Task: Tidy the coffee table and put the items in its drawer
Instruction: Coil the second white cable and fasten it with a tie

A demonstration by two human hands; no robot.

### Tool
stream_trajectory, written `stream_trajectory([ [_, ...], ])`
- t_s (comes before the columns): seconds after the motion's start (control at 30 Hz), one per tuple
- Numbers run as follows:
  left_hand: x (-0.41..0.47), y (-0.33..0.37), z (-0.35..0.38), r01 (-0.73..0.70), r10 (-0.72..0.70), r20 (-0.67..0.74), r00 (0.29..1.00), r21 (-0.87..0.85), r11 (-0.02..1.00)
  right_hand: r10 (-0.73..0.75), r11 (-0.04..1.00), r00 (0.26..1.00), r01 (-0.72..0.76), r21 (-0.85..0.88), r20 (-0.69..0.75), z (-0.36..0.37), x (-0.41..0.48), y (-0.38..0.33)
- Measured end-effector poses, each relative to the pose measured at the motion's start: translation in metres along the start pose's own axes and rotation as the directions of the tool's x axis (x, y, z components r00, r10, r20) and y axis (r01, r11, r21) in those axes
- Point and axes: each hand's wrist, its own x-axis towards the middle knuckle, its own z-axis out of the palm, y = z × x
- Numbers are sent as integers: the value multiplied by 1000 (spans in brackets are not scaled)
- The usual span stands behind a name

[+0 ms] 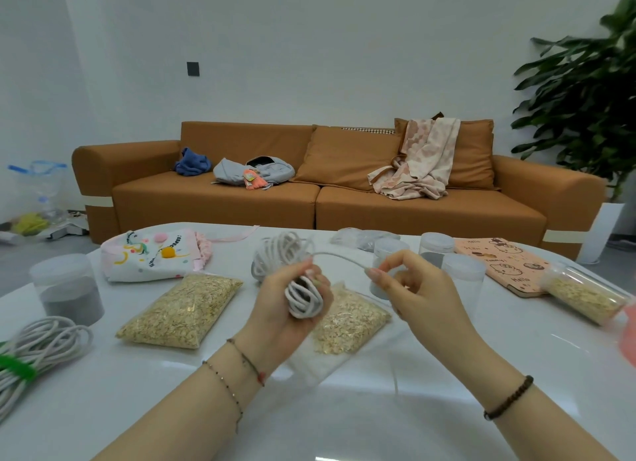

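Above the white coffee table [378, 409], my left hand [285, 309] grips a coiled bundle of white cable [304, 300]. A loose strand of that cable runs right to my right hand [416, 288], which pinches it between thumb and fingers. Under my hands lie two clear bags of oats [182, 311] [347, 323]. Another white cable coil with a green tie [38, 347] sits at the table's left edge. A printed drawstring pouch [151, 256] lies at the back left. No drawer is in view.
A jar of grey powder [69, 290] stands at the left. Several lidded jars [437, 247] stand at the back right, next to a pink notebook [506, 264] and a lying jar of oats [585, 295]. An orange sofa [309, 202] with clothes lies beyond; a plant [592, 92] is at right.
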Motion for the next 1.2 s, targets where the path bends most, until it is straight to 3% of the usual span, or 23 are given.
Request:
stream_trajectory([
  [0.13, 1, 14, -1, -230, 212, -121, 970, -159, 960, -47, 997, 998, 50, -60, 52, 3, -2, 6],
  [0.23, -1, 12, -1, -212, 197, -99, 975, -173, 962, -77, 994, 997, 78, -70, 18, 3, -2, 7],
  [0.43, -5, -7, 5, 50, -70, 147, 987, 137, 989, -132, 990, 989, 128, -53, -66, -2, -1, 2],
  [0.63, -9, -10, 6, 42, -169, 265, 949, 427, 903, -124, 991, 992, 122, -59, -34, 4, -3, 10],
  [0.8, -10, -15, 2, -53, -119, 222, 968, 643, 764, -110, 986, 994, 110, -121, 7, 11, -8, 15],
  [1.2, -5, -19, 0, -202, 123, 164, 979, 659, 725, -113, 936, 994, 103, -336, -10, 8, -8, 18],
])
